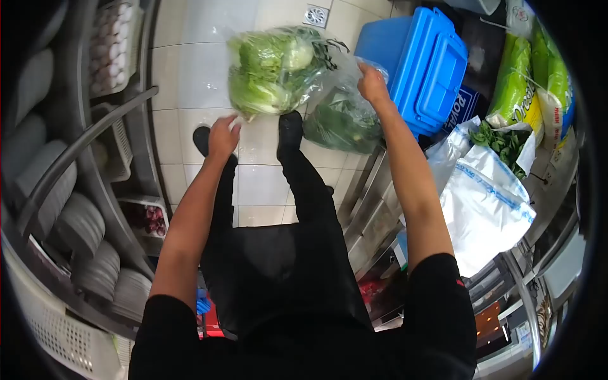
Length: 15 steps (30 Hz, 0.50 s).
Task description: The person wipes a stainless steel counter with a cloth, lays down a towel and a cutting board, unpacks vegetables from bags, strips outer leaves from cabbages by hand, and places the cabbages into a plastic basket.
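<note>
On the tiled floor lies a clear plastic bag of pale green leafy heads (272,73). Just right of it is a second clear bag, full of darker green leaves (345,119). My right hand (372,82) is closed on the gathered top of the dark leafy bag. My left hand (224,136) is at the lower left corner of the pale green bag, its fingers drawn together; what they hold, if anything, is too small to make out.
A blue lidded bin (437,73) stands right of the bags. White plastic bags (484,209) with leaves are at the right. Racks at the left hold stacked plates (81,221), a tray of eggs (113,47) and baskets. A floor drain (315,16) is at the top.
</note>
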Each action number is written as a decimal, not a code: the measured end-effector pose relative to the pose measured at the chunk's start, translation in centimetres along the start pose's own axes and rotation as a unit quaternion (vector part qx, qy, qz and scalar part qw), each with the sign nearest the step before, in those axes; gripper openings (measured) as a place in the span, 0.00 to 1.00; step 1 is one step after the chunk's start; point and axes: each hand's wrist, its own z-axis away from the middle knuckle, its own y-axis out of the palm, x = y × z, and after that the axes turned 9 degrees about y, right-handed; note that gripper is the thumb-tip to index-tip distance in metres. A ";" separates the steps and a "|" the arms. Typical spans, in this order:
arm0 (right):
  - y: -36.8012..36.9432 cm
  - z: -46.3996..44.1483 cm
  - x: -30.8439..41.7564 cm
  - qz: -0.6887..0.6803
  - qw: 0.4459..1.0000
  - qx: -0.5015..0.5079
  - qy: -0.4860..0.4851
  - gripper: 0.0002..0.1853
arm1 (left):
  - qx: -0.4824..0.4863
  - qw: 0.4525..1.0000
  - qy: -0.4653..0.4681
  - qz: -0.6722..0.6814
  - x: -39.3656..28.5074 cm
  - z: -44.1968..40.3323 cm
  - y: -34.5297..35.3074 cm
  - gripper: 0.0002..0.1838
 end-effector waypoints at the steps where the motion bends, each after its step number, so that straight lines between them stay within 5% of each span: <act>1: -0.3 0.9 0.0 0.034 0.997 -0.051 -0.046 0.27 | -0.004 1.000 0.014 -0.002 -1.6 -2.8 2.0 0.18; 3: -1.9 3.5 2.6 0.047 0.981 -0.154 -0.110 0.32 | -0.055 0.994 0.093 -0.023 -3.1 -7.9 6.5 0.17; 6: -1.2 7.0 6.1 -0.088 0.952 -0.242 -0.164 0.34 | -0.018 0.990 0.090 -0.106 -4.5 -12.5 11.2 0.14; 9: 8.1 8.1 5.4 -0.223 0.961 -0.127 -0.104 0.27 | -0.032 0.953 0.045 -0.297 -4.3 -14.0 14.1 0.13; 12: 16.9 6.8 4.9 -0.297 0.954 -0.034 -0.010 0.26 | -0.003 0.960 0.031 -0.278 -3.0 -13.7 15.4 0.15; 15: 20.7 4.7 6.4 -0.327 0.943 -0.016 0.057 0.24 | -0.082 0.990 0.003 -0.118 -3.8 -12.7 15.6 0.12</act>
